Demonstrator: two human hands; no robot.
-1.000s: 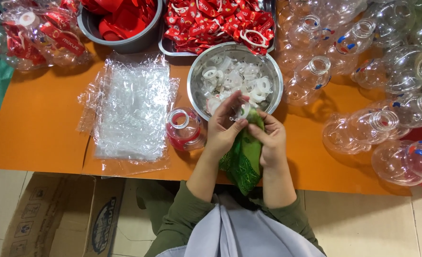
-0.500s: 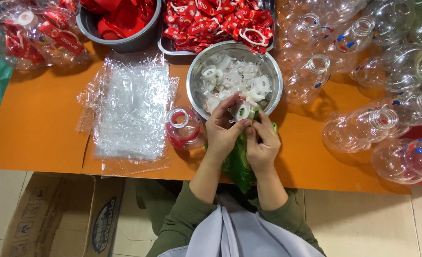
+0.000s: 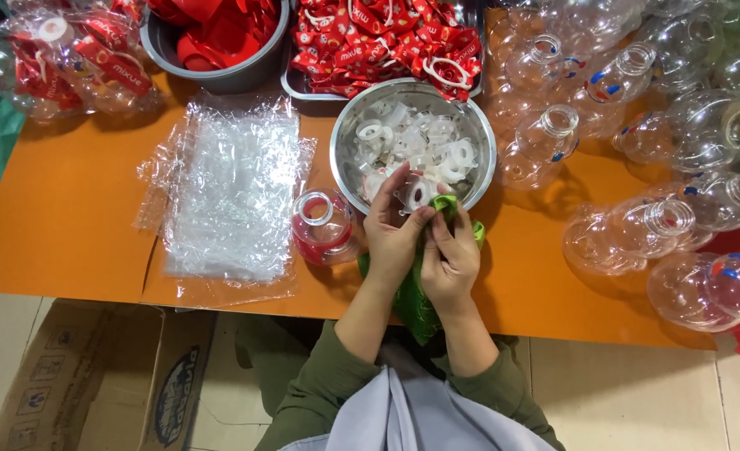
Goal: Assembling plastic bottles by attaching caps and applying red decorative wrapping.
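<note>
My left hand (image 3: pixel 392 235) and my right hand (image 3: pixel 451 257) are pressed together over a green bag-like piece (image 3: pixel 414 302) at the front edge of the orange table (image 3: pixel 69 225). Between the fingertips sits a white plastic ring (image 3: pixel 420 194), held just above the near rim of a steel bowl (image 3: pixel 480 134) full of white rings. My left hand pinches the ring and the green piece; my right hand grips the green piece. A small clear jar with a red band (image 3: pixel 323 230) stands just left of my left hand.
A stack of clear plastic bags (image 3: pixel 232 192) lies to the left. Red labels fill a tray (image 3: pixel 382 42) and a grey bowl (image 3: pixel 219 38) at the back. Several clear bottles (image 3: pixel 662 225) crowd the right side. A cardboard box (image 3: pixel 94 384) sits on the floor.
Both hands have risen toward the bowl with the green piece, and a white ring is now held at the fingertips above the bowl's rim.
</note>
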